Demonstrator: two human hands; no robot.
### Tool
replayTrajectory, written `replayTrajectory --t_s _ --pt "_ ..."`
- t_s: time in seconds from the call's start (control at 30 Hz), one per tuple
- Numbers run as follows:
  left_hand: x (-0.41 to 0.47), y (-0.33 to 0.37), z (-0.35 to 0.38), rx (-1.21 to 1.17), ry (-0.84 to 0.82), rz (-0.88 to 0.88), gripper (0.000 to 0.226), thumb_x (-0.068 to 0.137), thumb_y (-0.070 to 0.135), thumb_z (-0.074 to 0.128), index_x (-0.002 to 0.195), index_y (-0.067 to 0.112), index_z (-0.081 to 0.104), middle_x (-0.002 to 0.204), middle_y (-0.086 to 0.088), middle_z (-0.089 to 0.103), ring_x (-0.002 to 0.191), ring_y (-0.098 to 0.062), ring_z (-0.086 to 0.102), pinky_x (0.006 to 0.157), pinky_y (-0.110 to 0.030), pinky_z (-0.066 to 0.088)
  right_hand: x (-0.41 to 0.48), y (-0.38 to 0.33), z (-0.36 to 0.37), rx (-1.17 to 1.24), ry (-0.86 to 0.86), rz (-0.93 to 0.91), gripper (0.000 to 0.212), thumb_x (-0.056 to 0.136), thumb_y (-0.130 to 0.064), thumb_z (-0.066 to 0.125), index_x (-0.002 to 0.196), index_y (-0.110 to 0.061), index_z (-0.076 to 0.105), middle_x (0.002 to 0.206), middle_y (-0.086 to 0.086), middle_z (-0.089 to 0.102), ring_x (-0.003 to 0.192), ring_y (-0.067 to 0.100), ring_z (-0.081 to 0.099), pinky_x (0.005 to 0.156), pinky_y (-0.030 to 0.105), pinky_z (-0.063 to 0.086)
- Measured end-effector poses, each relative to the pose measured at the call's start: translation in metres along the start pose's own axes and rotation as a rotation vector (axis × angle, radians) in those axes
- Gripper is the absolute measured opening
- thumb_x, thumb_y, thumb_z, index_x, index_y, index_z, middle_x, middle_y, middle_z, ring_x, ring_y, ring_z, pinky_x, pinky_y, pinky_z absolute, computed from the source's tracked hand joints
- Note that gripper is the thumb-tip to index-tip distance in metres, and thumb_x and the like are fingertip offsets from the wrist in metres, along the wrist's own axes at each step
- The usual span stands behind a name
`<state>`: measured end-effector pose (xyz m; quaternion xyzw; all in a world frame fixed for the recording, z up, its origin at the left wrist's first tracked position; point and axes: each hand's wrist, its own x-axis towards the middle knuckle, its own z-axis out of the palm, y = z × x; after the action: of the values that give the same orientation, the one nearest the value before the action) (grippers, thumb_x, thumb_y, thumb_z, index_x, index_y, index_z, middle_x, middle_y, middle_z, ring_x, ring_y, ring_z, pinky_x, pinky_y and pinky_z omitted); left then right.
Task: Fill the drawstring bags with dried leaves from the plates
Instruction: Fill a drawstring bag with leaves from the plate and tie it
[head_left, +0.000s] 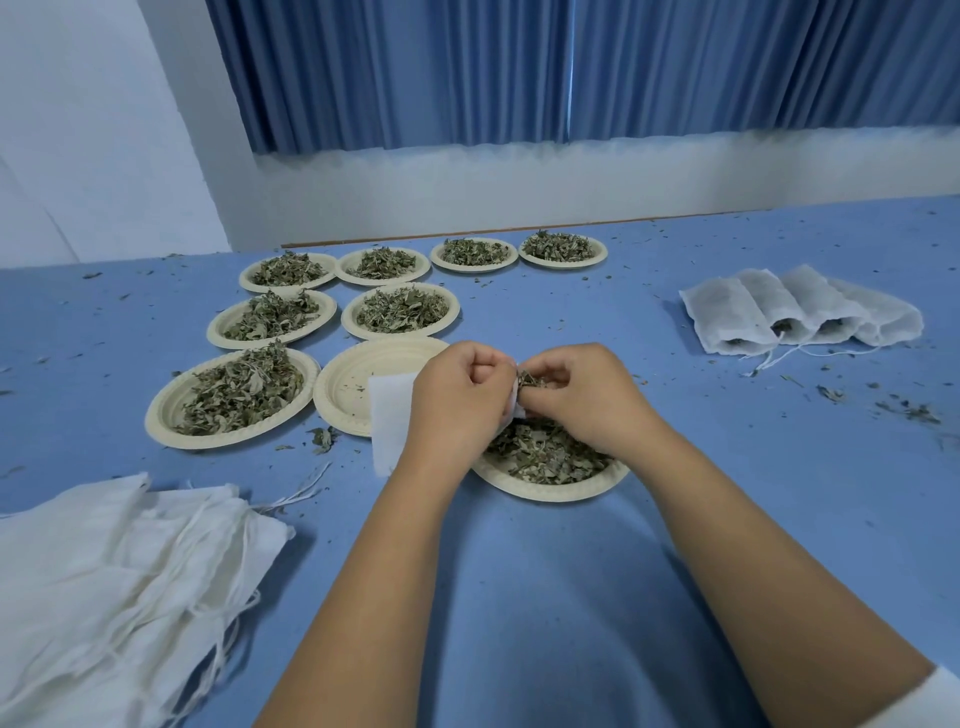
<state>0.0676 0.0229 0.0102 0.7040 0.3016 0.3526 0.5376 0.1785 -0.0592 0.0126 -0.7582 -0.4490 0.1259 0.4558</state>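
Observation:
My left hand grips the mouth of a white drawstring bag, which hangs down over an empty cream plate. My right hand pinches a tuft of dried leaves right at the bag's opening. Both hands are above a plate of dried leaves near the middle of the blue table. Several more plates heaped with leaves lie to the left and behind.
A pile of empty white bags with loose strings lies at the front left. Several filled bags lie in a row at the right. Leaf crumbs are scattered over the blue table; blue curtains hang behind.

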Motion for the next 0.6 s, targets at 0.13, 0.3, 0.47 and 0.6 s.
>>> replayTrajectory --t_s 0.13,0.3,0.47,0.6 --pt "0.0054 -0.0046 -0.0002 -0.05 0.065 -0.056 0.014 0.089 0.013 0.06 0.076 0.017 0.063 0.049 0.006 0.06 0.042 -0.006 0.052 0.052 -0.024 0.047 0.003 -0.0015 -0.0108 0.442 -0.228 0.156 0.018 0.092 -0.007 0.059 0.1 -0.005 0.075 0.101 0.012 0.075 0.097 0.017 0.07 0.093 0.029 0.054" --pt "0.0082 -0.0063 0.0011 -0.156 0.059 -0.092 0.015 0.088 0.015 0.061 0.074 0.018 0.064 0.049 0.004 0.058 0.044 -0.011 0.05 0.064 -0.031 0.045 0.0037 -0.0006 -0.0058 0.466 -0.098 0.147 0.016 0.095 -0.009 0.06 0.098 -0.011 0.076 0.094 0.005 0.076 0.076 0.005 0.07 0.071 0.015 0.055" --pt "0.0069 -0.0028 0.0004 -0.193 0.012 -0.106 0.014 0.088 0.014 0.061 0.075 0.017 0.065 0.052 0.001 0.059 0.044 -0.011 0.049 0.066 -0.032 0.046 0.002 0.0026 -0.0021 0.448 -0.015 0.119 0.006 0.082 -0.009 0.076 0.08 -0.014 0.078 0.072 -0.002 0.075 0.062 0.005 0.066 0.061 0.013 0.052" --pt "0.0039 -0.0002 -0.0016 -0.223 -0.02 -0.101 0.014 0.087 0.015 0.062 0.074 0.018 0.065 0.053 -0.001 0.06 0.045 -0.012 0.049 0.066 -0.032 0.046 0.006 0.0053 -0.0018 0.462 0.018 0.189 0.014 0.072 -0.016 0.085 0.078 -0.017 0.073 0.064 -0.007 0.068 0.054 0.003 0.057 0.055 0.014 0.047"
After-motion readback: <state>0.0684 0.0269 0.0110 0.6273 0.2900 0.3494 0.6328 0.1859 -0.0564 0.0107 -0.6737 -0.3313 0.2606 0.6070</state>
